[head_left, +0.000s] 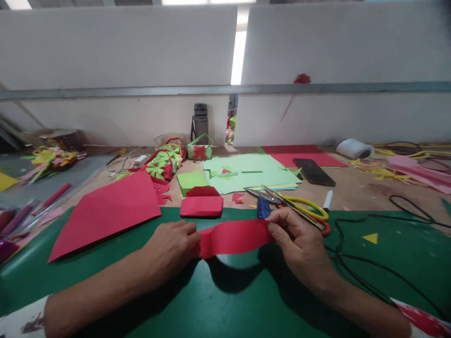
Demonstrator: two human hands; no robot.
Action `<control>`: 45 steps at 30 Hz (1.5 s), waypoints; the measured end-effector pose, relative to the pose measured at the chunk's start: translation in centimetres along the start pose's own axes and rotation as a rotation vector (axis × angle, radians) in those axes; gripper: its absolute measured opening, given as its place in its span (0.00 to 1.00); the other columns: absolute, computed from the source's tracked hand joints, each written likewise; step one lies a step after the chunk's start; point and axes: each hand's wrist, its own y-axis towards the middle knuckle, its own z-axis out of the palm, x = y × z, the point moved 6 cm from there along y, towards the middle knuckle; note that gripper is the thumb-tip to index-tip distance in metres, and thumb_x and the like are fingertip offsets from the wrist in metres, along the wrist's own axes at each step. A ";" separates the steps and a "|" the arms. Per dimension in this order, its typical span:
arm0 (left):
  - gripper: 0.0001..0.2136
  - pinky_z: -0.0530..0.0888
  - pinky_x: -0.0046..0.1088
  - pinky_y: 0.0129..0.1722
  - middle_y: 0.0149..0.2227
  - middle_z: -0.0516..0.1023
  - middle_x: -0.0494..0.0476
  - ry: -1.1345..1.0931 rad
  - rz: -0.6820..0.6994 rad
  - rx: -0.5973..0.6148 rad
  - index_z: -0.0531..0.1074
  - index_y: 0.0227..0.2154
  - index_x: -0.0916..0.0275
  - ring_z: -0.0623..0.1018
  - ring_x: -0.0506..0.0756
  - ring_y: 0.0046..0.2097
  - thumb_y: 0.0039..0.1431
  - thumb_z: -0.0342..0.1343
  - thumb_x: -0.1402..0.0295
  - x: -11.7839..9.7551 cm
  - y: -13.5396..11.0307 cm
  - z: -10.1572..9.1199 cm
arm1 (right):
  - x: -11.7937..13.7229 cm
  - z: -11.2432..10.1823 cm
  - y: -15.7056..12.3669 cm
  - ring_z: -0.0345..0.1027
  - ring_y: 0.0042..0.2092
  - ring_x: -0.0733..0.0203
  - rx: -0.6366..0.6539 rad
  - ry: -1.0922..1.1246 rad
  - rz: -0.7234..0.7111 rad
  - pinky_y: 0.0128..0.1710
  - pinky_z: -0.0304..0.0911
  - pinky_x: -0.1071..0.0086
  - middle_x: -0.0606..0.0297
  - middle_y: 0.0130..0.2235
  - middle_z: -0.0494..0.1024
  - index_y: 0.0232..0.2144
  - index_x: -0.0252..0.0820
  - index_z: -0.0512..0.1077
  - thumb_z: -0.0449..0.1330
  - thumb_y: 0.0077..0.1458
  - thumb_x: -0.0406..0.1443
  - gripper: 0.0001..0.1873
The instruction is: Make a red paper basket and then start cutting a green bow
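Note:
A red paper strip [236,238] stretches between my two hands, just above the green mat [232,300], bowed a little and casting a curved shadow. My left hand [172,244] is closed on its left end, where the paper looks folded or creased. At the right end, my right hand [298,239] pinches the strip between thumb and fingers. Directly behind the strip lies a folded red paper piece [201,206] with a raised flap. A large red paper sheet [109,213] rests to the left. Beyond my right hand are yellow-and-red-handled scissors [306,206] and a blue-handled tool [262,207].
Pale green sheets [246,171], red sheets [303,156] and a black phone [313,172] lie farther back. Small paper baskets [200,151] stand near a dark bottle [201,124]. Black cables [373,263] loop across the right side. A white panel wall [141,51] bounds the table.

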 end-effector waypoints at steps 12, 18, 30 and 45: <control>0.11 0.48 0.24 0.16 0.24 0.74 0.53 0.091 -0.092 -0.026 0.71 0.20 0.63 0.71 0.50 0.22 0.57 0.51 0.74 3.5 -0.6 -1.1 | 0.3 0.0 -0.1 0.62 0.25 0.67 -0.006 -0.044 -0.047 0.23 0.60 0.76 0.70 0.25 0.66 0.30 0.43 0.65 0.52 0.57 0.32 0.04; 0.16 0.55 0.23 0.18 0.19 0.69 0.52 0.180 -0.190 -0.220 0.69 0.19 0.63 0.69 0.52 0.21 0.61 0.44 0.73 5.3 -1.6 -2.9 | 1.3 0.0 -0.4 0.66 0.26 0.65 -0.008 -0.185 -0.237 0.25 0.62 0.73 0.69 0.26 0.71 0.31 0.44 0.65 0.52 0.56 0.29 0.05; 0.10 0.66 0.38 0.37 0.29 0.73 0.57 0.032 0.257 -0.467 0.68 0.27 0.64 0.69 0.55 0.33 0.60 0.43 0.77 -3.8 -2.0 -1.9 | 3.2 2.7 -2.8 0.66 0.35 0.60 0.281 -0.161 -0.763 0.34 0.64 0.66 0.58 0.32 0.72 0.35 0.40 0.64 0.48 0.54 0.23 0.10; 0.05 0.62 0.34 0.26 0.28 0.70 0.57 0.249 0.294 -0.228 0.68 0.33 0.65 0.66 0.56 0.28 0.56 0.48 0.77 -5.4 -2.5 -0.2 | 2.1 4.6 -3.1 0.60 0.30 0.59 0.478 -0.478 -0.736 0.34 0.57 0.62 0.58 0.30 0.72 0.30 0.37 0.69 0.42 0.57 0.24 0.16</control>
